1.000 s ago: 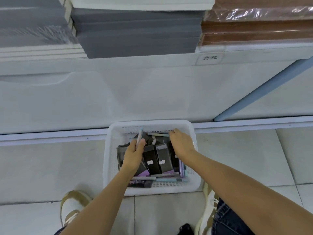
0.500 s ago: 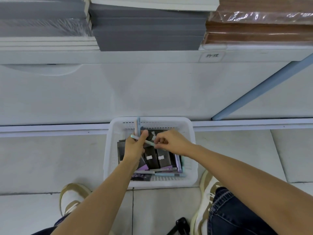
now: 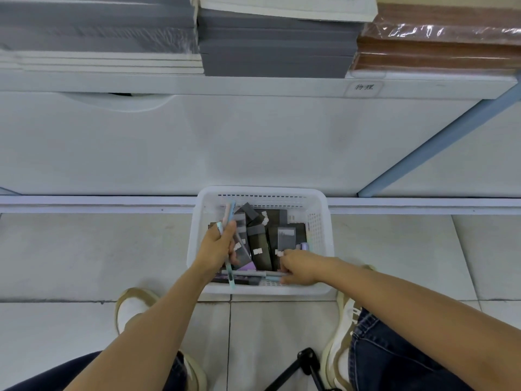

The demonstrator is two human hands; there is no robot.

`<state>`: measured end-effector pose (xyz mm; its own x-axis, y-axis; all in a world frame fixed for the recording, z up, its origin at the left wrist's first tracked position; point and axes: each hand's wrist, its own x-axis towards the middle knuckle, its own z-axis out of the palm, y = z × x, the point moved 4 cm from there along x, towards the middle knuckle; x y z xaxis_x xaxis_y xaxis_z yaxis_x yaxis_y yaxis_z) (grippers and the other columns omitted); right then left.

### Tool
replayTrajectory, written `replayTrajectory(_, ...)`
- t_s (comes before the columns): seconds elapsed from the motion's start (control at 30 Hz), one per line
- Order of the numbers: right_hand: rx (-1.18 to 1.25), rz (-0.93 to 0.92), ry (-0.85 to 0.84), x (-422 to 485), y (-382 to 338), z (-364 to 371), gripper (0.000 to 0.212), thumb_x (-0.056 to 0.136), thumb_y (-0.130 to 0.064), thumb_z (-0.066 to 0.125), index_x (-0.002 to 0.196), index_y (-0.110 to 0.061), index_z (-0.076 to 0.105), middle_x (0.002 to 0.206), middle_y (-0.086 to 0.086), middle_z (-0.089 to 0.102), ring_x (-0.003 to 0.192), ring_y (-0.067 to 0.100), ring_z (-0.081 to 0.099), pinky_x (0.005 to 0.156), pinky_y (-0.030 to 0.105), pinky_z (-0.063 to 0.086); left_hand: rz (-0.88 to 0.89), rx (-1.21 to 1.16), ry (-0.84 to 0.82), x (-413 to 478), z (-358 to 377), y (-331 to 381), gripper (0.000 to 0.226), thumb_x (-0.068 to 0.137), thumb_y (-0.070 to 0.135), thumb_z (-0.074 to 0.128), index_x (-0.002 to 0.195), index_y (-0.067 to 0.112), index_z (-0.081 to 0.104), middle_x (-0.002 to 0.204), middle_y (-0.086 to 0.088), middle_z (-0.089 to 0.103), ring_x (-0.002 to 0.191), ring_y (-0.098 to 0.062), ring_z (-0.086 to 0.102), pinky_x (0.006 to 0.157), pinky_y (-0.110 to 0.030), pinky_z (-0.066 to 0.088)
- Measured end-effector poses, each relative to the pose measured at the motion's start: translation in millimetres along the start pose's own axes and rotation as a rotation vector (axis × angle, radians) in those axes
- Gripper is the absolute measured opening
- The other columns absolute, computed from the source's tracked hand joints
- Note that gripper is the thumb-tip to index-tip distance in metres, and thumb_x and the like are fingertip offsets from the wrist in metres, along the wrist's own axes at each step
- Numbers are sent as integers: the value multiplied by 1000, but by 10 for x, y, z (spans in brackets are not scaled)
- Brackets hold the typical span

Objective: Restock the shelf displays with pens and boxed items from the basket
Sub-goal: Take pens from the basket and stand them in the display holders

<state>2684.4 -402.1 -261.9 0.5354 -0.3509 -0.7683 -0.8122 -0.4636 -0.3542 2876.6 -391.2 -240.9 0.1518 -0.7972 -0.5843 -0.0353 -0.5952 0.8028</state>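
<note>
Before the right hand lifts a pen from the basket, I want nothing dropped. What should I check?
1. Left hand has its fingers curled round its pens: ok.
2. Right hand has closed on the loose pens at the near end: cannot tell.
3. Basket sits flat on the floor: ok.
4. Left hand has room for one more pen: cannot tell.
5. Pen display on the shelf is in view: not ok, only stacked notebooks show.

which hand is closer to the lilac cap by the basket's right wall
Right. The right hand sits right beside the lilac cap; the left hand grips pens across the basket.
</note>
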Motion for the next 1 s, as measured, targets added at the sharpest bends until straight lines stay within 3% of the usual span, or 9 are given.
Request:
replayTrajectory(0.13, 41, -10, -66, 0, 33, 78, 31, 100, -33, 47, 115, -7, 54, 114, 13, 58, 87, 19, 49, 78, 30, 40, -7, 97, -76, -27, 77, -1, 29, 99, 37, 51, 86, 11, 49, 57, 1, 38, 42, -7, 32, 40, -21, 33)
replayTrajectory(0.23, 133, -19, -63, -29, 96, 77, 27, 101, -30, 45, 116, -9, 52, 110, 9, 56, 89, 15, 49, 81, 28, 40, 25, 211, -104, -32, 104, -12, 24, 94, 35, 59, 82, 17, 49, 58, 3, 40, 44, -7, 33, 42, -20, 33)
replayTrajectory(0.33, 390, -7, 8, -75, 197, -124, 18, 103, -26, 42, 113, -13, 48, 93, 2, 56, 73, 9, 53, 70, 26, 50, 51, 241, -98, -26, 102, -6, 24, 93, 33, 62, 86, 11, 55, 60, 0, 43, 48, -11, 34, 44, -23, 34)
replayTrajectory(0.4, 645, -15, 106, -140, 242, -364, 16, 104, -25, 40, 110, -13, 48, 84, 1, 60, 60, 6, 57, 57, 20, 52, 13, 131, -30, -17, 70, 19, 24, 92, 31, 64, 86, 9, 57, 59, -1, 44, 44, -9, 34, 39, -20, 34)
replayTrajectory(0.5, 951, -79, 246, -227, 213, -652, 19, 104, -28, 39, 106, -15, 53, 77, 3, 63, 55, 9, 59, 53, 21, 50, -88, -78, 20, -31, 83, 86, 25, 89, 29, 68, 92, 7, 60, 61, -1, 45, 40, -7, 31, 36, -18, 33)
replayTrajectory(0.63, 970, -151, 234, -206, -78, -696, 22, 104, -31, 39, 105, -15, 53, 76, 1, 62, 54, 8, 56, 52, 20, 48, -111, -316, -45, -89, 261, 226, 28, 84, 35, 70, 92, 10, 62, 54, 4, 47, 41, -6, 33, 38, -17, 35)
replayTrajectory(0.73, 989, -190, 194, -171, -308, -651, 23, 105, -30, 36, 98, -15, 51, 78, 4, 64, 59, 12, 60, 56, 22, 52, -74, -394, 58, -104, 305, 279, 27, 85, 31, 71, 89, 5, 63, 54, 1, 55, 39, -6, 39, 38, -18, 37)
replayTrajectory(0.87, 1077, -253, 128, -190, -474, -669, 23, 105, -28, 34, 98, -16, 53, 89, 12, 67, 69, 18, 69, 65, 26, 58, 15, -268, 179, -107, 211, 310, 24, 92, 32, 64, 83, 10, 65, 67, -5, 65, 52, -11, 60, 49, -22, 50)
replayTrajectory(1.0, 1083, -238, 213, -222, -466, -794, 32, 105, -27, 34, 125, -9, 52, 112, 21, 64, 94, 25, 68, 83, 35, 58, 102, -275, 265, -167, 111, 486, 24, 96, 34, 58, 84, 14, 63, 73, -7, 69, 60, -19, 62, 55, -32, 54)
